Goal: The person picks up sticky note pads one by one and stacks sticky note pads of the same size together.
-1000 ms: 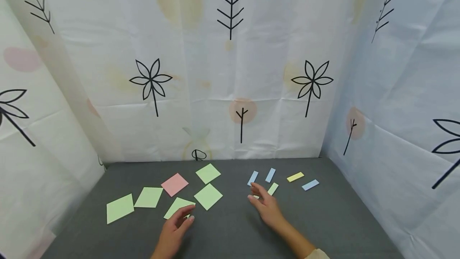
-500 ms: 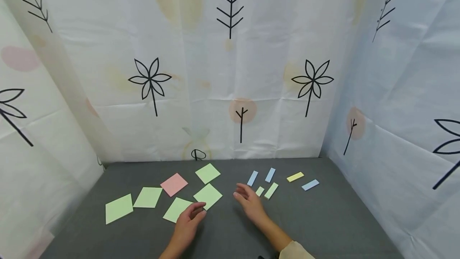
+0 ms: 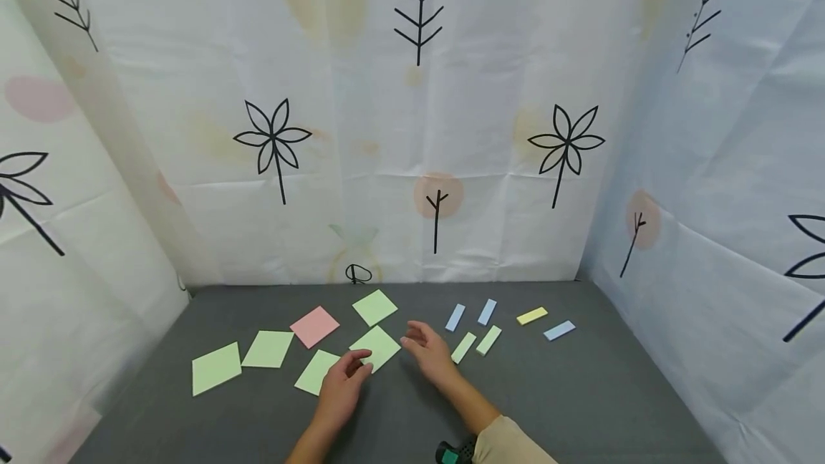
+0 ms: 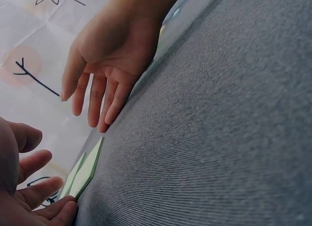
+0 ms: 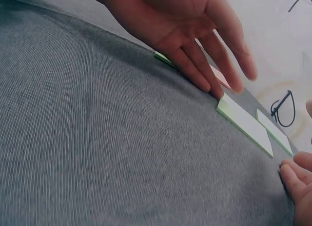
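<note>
A light green square note pad lies between my two hands, one corner toward me. My left hand is at its near left corner, fingers loosely bent, holding nothing; it partly covers another green square. From the right, my right hand hovers by the pad's right corner, its fingers loosely bent and nothing in them. In the left wrist view the green pad shows as a thin slab on the cloth between both hands. The right wrist view shows left fingertips close to the pad's edge.
Further green squares and a pink square lie to the left. On the right are narrow blue strips, green strips and a yellow strip. Printed curtains border the grey table.
My right hand has moved left, away from the narrow strips, uncovering the green ones. The left hand has shifted right, so both now flank the green square. The squares and strips stay where they were.
</note>
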The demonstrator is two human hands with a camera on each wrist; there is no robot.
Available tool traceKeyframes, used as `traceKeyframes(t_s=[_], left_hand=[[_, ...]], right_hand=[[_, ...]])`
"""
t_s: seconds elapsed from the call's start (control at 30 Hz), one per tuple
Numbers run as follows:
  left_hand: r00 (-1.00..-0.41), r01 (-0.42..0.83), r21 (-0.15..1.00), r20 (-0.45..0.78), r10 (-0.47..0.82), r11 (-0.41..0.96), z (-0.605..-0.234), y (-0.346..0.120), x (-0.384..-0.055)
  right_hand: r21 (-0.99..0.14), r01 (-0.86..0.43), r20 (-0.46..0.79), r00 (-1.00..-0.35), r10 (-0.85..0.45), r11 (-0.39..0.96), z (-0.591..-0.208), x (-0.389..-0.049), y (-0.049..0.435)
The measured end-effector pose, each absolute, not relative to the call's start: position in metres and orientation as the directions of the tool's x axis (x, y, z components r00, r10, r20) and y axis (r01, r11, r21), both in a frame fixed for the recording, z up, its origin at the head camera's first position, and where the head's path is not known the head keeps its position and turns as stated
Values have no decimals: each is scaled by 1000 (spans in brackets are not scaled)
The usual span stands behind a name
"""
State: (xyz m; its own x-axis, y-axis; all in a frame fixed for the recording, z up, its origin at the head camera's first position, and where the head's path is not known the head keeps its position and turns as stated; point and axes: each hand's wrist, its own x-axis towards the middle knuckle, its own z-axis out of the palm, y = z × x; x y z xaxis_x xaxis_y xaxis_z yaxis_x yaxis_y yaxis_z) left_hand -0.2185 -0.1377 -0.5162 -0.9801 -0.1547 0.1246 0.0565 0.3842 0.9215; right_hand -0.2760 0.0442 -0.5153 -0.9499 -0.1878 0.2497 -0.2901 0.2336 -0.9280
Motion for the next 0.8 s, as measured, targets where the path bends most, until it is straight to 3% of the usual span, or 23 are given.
traceKeyframes(t_s=[0.07,0.33,0.8], left_hand=[[-978,63,913,137,-156,404,-518,-138,-222],[-968,73,889,173,-184,452,-525,-139,-230],[-965,79,898,178,-194,432,-523,-139,-230]], right_hand=[[-925,-293,251,-949,-190,241,-521,-280,42],[-935,-284,248,-951,-184,211,-482,-253,32],[-957,-234,211,-968,-138,174,-522,-269,27]])
